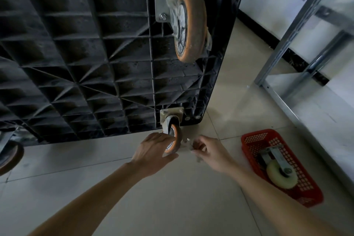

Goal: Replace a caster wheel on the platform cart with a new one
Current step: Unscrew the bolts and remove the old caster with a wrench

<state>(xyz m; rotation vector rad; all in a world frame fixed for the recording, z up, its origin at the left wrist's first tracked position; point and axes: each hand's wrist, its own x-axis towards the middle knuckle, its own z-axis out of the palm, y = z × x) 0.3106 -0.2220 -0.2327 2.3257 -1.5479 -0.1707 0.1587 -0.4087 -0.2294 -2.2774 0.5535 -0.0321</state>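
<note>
The left hand (153, 151) cups the worn orange caster (173, 141), likely heavy, rigid, best held by its steel fork, while the right hand (208, 154) pinches small blurred hardware.

One head-worn view — looking forward and down, close above the tiled floor — faces the tipped platform cart (76, 53) underside.
</note>
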